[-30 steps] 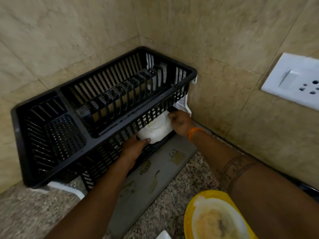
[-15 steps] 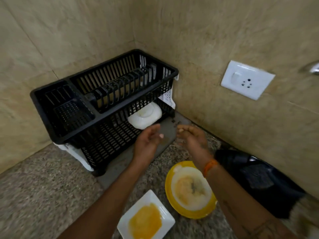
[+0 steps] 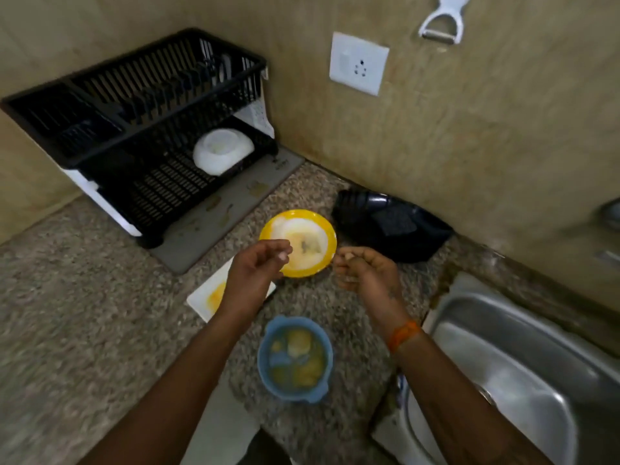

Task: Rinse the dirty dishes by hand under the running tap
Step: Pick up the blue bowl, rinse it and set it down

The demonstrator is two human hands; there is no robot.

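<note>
Head view: both hands hang in the air over the granite counter (image 3: 84, 330), holding nothing. Left hand (image 3: 250, 280) has its fingers loosely curled, thumb near the fingertips, gripping no dish. Right hand (image 3: 365, 273) is the same, fingers softly bent inward, an orange wristband (image 3: 402, 335) on its wrist.

Just beyond the two hands sits the yellow plate (image 3: 298, 242), face up, smeared with pale residue, round, so no long axis to call. Under the left hand lies the white square plate (image 3: 208, 298), flat, yellow stain on it, one corner pointing toward the counter's near edge. Nearer the person, between the forearms, stands the blue bowl (image 3: 295, 359), mouth up, yellowish leftovers inside.

Out toward the counter's far left corner, the black dish rack (image 3: 134, 105) stands on a grey drying mat (image 3: 235, 209); the white bowl (image 3: 223, 151) rests upside down on its lower tier, base up. A black container (image 3: 392, 226) sits against the back wall, and the steel sink (image 3: 523, 374) is set into the counter's right end.

Half a second ago the hands were just in front of the rack; now they have drawn back toward the yellow plate, and the blue bowl and sink have come into view. The white bowl stays where it was set.
</note>
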